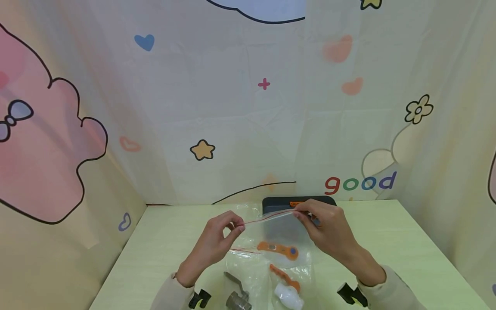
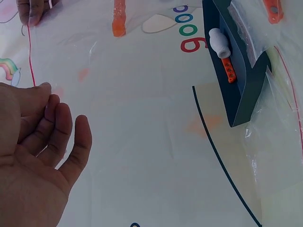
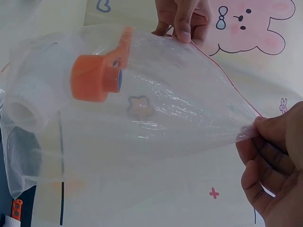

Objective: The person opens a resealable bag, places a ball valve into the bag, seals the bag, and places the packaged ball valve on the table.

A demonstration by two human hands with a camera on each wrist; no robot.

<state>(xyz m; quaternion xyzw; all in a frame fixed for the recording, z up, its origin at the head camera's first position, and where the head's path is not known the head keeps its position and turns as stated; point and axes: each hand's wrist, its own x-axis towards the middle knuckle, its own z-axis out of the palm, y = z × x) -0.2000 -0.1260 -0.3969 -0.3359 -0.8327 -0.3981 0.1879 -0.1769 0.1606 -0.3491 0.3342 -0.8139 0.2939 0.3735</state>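
A clear zip bag [image 3: 189, 104] with a red line along its mouth hangs stretched between both hands. My left hand [image 1: 215, 239] pinches one end of the mouth between thumb and index finger. At the other end, my right hand [image 1: 329, 228] pinches the corner, as the right wrist view also shows. Inside the bag are an orange plastic handle [image 3: 90, 78] with a round cap-like end and a white round fitting [image 3: 28, 104]. The mouth's two edges look close together; whether it is sealed I cannot tell.
Behind the held bag, a dark tray [image 2: 240, 106] stands against the printed backdrop, with a white fitting [image 2: 219, 42] with an orange handle in it. Nearer on the table [image 1: 387, 241] lie bagged parts: a metal lever valve [image 1: 238, 300] and a white valve [image 1: 288, 297] with an orange handle.
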